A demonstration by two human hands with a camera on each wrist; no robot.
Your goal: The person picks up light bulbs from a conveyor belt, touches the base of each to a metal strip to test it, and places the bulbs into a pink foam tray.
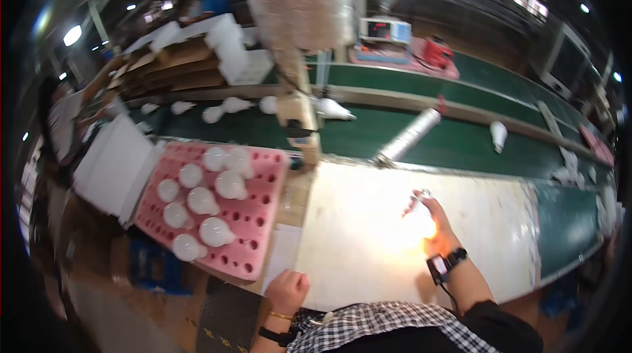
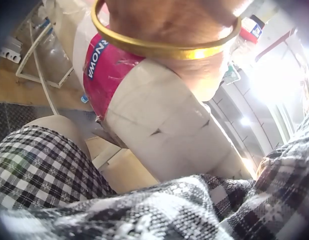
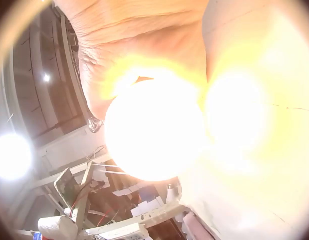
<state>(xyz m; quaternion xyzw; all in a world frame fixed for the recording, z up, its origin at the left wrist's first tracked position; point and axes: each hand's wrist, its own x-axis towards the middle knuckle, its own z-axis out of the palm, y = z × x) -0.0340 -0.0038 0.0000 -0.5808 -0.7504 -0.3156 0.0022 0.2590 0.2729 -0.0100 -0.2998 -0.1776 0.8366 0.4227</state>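
Over the white work board (image 1: 355, 221), my right hand (image 1: 437, 213) grips a lit light bulb (image 1: 422, 226). Its glow washes out the fingers, and in the right wrist view the bulb (image 3: 154, 130) is a white glare below the palm. My left hand (image 1: 288, 291) is by the board's near left corner with loosely curled fingers and no visible object in it. In the left wrist view its fingers are hidden behind the wrist and gold bangle (image 2: 164, 52). White bulbs (image 1: 202, 201) stand in a pink foam tray (image 1: 262, 205) left of the board.
Behind the board runs a green conveyor (image 1: 250, 126) with several bulbs (image 1: 334, 109) lying on it. A silvery cylinder (image 1: 409, 135) slants over the board's far edge. A wooden post (image 1: 297, 116) rises between tray and board. Farther back stands a meter with red digits (image 1: 385, 29).
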